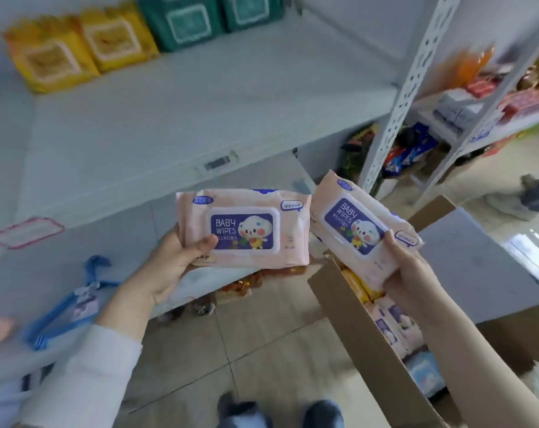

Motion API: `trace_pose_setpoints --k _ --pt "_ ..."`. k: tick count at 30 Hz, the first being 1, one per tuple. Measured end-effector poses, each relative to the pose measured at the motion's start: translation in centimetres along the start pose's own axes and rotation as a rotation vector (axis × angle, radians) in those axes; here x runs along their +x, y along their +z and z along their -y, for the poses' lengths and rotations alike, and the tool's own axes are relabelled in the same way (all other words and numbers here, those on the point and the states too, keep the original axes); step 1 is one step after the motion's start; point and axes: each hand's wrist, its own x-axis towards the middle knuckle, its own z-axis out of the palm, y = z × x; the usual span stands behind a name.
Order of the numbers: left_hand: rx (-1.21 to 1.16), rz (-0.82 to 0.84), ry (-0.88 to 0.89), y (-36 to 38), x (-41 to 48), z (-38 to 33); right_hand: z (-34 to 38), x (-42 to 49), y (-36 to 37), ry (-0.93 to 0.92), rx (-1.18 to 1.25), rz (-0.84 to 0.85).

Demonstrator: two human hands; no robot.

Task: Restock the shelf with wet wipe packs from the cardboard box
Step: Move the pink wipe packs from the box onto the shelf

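My left hand [172,267] grips a pink baby wipes pack [246,227] by its left end, label facing me, below the front edge of the white shelf [184,118]. My right hand [407,270] holds a second pink baby wipes pack [360,223], tilted, above the open cardboard box [364,332] at lower right. Inside the box lie more pink packs [394,325], a yellow pack [360,285] and a light blue pack [425,372]. At the back of the shelf stand yellow packs [76,50] and green packs [206,17].
A perforated white upright [401,97] divides this shelf from a neighbouring rack of mixed goods [478,97]. Blue hangers [73,304] lie on the lower shelf at left. Snack packets [246,285] sit under the shelf. A person's feet [509,199] stand at far right; my shoes [280,412] rest on the tiled floor.
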Motion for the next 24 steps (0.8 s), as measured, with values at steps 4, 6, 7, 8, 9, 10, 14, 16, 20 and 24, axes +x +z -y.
trace_pose_setpoints --k 4,6,7,8,9,10,14,16,20,24 --pt "-0.058 -0.144 0.111 -9.6 -4.3 -2.1 -1.8 -0.5 11.9 -0.039 -0.142 0.143" --pt "-0.068 -0.207 0.143 -14.7 -6.2 -2.6 -3.6 -0.5 17.5 -0.05 -0.166 0.23" --pt "-0.067 -0.238 0.164 -17.2 -7.0 -2.8 -4.5 -0.3 20.2 -0.056 -0.165 0.271" --pt "-0.066 -0.265 0.182 -19.7 -7.7 -2.9 -5.5 0.2 22.8 -0.063 -0.17 0.3" --pt "-0.065 -0.287 0.2 -22.0 -8.2 -2.9 -6.4 0.7 25.3 -0.065 -0.188 0.317" --pt "-0.072 -0.305 0.213 -24.2 -8.7 -3.0 -7.3 1.3 27.7 -0.066 -0.213 0.333" --pt "-0.116 -0.366 0.238 -31.3 -8.0 -2.4 -9.3 4.4 35.6 -0.098 -0.286 0.393" --pt "-0.113 -0.425 0.232 -34.6 -6.4 -2.2 -9.5 6.4 39.3 -0.141 -0.331 0.43" --pt "-0.102 -0.476 0.239 -40.7 -2.5 -2.6 -8.9 11.0 45.6 -0.207 -0.434 0.499" --pt "-0.099 -0.527 0.275 -46.1 1.0 -3.9 -9.3 16.2 51.5 -0.224 -0.557 0.536"
